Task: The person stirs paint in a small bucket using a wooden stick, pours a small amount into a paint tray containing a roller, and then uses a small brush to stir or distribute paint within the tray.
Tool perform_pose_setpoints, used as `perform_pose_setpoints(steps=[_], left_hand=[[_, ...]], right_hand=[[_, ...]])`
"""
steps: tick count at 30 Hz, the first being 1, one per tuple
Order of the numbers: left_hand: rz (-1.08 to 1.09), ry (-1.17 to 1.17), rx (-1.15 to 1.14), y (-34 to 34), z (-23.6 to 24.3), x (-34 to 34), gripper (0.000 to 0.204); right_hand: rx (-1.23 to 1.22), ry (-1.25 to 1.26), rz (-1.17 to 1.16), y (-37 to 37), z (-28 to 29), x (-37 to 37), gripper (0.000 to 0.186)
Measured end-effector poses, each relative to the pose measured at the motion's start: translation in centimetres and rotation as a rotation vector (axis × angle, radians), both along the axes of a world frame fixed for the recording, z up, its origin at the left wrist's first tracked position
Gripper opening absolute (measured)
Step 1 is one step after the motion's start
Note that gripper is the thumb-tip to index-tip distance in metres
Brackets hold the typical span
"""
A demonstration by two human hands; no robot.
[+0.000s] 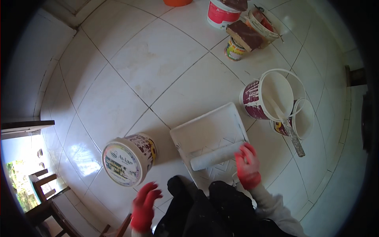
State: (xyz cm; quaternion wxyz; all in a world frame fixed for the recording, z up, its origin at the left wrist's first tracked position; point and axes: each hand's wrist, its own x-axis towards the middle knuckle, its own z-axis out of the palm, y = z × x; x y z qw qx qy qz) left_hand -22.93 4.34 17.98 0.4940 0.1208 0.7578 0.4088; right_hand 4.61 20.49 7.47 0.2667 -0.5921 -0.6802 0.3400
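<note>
A paint roller [215, 156] with a pale, paint-covered sleeve lies slantwise across the ribbed part of a white paint tray [182, 138]. At the roller's right end is my right hand [249, 170], in a red glove with a pale patch; its fingers are bent in and closed at that end. The roller's handle cannot be made out. My left hand [144, 207], also red-gloved, hovers left of my knees. It is open and empty, fingers curved and slightly apart. Closest to it is a lidded paint bucket [128, 160], tilted in view, with a white printed lid.
Right of the tray stands an open white-and-maroon bucket [252, 98] with a paint-crusted stick [293, 138] leaning in it. Another bucket [306, 120] is behind. Farther off are a small can [234, 51], a brown block [245, 35], and more tubs [222, 15]. Wooden furniture [43, 179] stands left.
</note>
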Motion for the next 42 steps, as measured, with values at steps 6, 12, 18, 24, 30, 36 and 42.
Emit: perform_pose_setpoints(steps=[6,12,18,24,30,36,42], left_hand=[[-0.257,0.015,-0.172,-1.9,-19.2,5.6,0.048],[-0.683,0.518,0.093,-2.2,-23.2,8.3,0.053],[-0.478,-0.249,-0.468,-1.2,-26.1,8.9,0.056],[-0.750,0.728,0.170,-4.4,-30.4,12.2,0.042],[-0.801,1.550,0.225,-2.1,-29.7,11.8,0.049],[-0.696,0.955,0.088,-1.0,-27.2,11.8,0.034],[-0.116,0.224,-0.030,4.0,-20.1,9.9,0.032]], right_hand=[[-0.130,-0.161,-0.500,-5.6,-9.7,13.8,0.033],[-0.665,0.170,-0.508,-3.6,-8.7,13.3,0.046],[-0.356,-0.252,-0.006,-2.2,-11.7,15.2,0.049],[-0.602,-0.290,-0.209,-1.9,-11.5,14.3,0.049],[-0.650,-0.325,-0.609,0.1,-8.4,8.6,0.053],[-0.631,-0.318,-0.587,1.1,-6.9,7.3,0.065],[-0.559,-0.259,-0.513,0.4,-4.7,9.7,0.076]])
